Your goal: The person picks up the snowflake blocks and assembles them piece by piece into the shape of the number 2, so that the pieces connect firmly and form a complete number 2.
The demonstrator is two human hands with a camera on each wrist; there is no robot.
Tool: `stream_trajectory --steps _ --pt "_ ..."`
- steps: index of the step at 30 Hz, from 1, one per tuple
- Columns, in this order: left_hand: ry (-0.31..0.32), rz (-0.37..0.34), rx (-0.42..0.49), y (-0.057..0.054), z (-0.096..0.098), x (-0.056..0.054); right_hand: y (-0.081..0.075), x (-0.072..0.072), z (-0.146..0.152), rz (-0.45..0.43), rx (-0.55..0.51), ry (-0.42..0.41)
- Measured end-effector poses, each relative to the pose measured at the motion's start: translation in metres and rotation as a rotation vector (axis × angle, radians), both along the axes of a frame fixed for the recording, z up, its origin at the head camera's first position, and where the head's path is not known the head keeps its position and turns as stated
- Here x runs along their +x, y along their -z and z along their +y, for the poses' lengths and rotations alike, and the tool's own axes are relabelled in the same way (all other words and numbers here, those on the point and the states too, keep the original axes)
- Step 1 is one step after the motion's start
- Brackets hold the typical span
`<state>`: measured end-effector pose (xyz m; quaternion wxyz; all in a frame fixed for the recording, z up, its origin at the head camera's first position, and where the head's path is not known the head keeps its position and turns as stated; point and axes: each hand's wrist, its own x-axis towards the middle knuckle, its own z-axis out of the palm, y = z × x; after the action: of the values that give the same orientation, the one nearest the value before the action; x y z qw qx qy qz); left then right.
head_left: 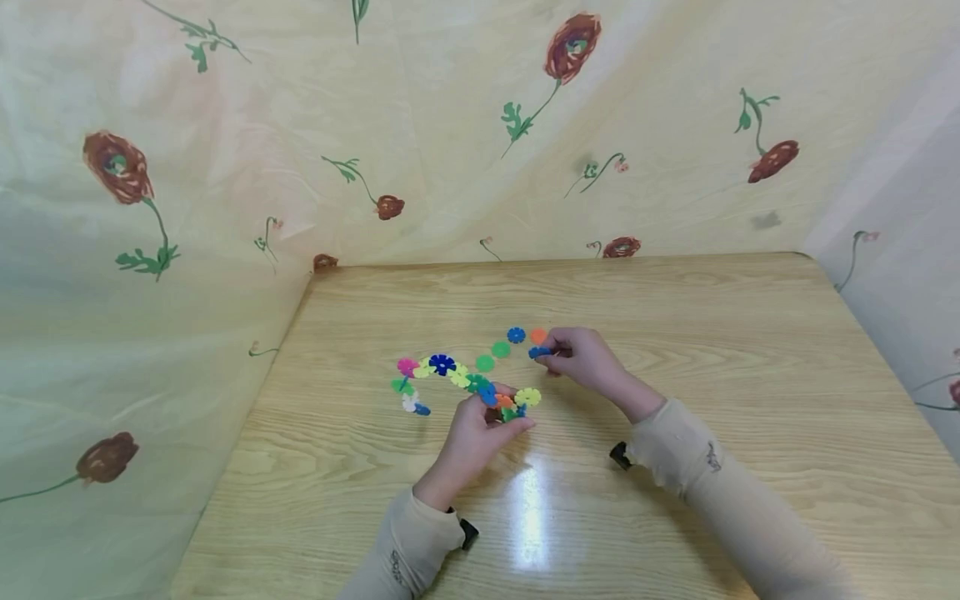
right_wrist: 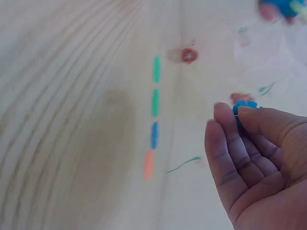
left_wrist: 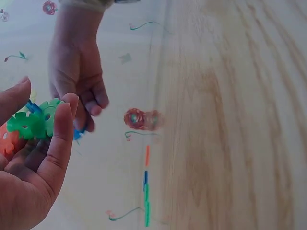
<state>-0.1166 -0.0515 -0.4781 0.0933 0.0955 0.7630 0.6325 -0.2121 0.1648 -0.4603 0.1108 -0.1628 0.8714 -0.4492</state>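
My left hand grips one end of a curved chain of interlocking plastic discs, raised over the table. Its notched pieces are pink, yellow, dark blue, green, white, orange and blue, and the free end curls down at the left. Close up in the left wrist view, green discs sit between thumb and fingers, next to an orange one. With thumb and fingertips my right hand pinches a single blue disc, just right of the chain. Part of that disc is hidden by the fingers.
Loose discs lie in a slanting row on the wooden table beyond my hands: two green, one blue and one orange. Flower-printed cloth hangs along the table's back and sides.
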Motion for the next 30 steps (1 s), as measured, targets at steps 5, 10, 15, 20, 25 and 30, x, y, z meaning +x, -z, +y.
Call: stream_trajectory --steps 5,10,15,20,25,30 --pt "-0.004 0.02 -0.002 0.0 0.0 -0.001 -0.014 0.02 0.009 0.05 -0.065 -0.074" --pt "-0.001 0.013 0.002 -0.001 0.0 -0.001 -0.027 0.04 0.015 0.067 -0.093 -0.077" --pt "-0.006 -0.002 0.009 -0.001 0.002 -0.001 -0.039 0.056 0.019 0.145 -0.047 -0.054" --pt "-0.005 -0.006 0.018 -0.002 0.003 0.001 -0.048 0.068 0.021 0.183 -0.037 -0.061" --pt "0.002 0.013 0.011 -0.003 0.004 0.003 -0.053 0.072 0.02 0.093 -0.102 -0.069" --pt "0.017 0.031 0.007 -0.003 0.006 0.003 -0.055 0.072 0.017 0.019 -0.115 -0.067"
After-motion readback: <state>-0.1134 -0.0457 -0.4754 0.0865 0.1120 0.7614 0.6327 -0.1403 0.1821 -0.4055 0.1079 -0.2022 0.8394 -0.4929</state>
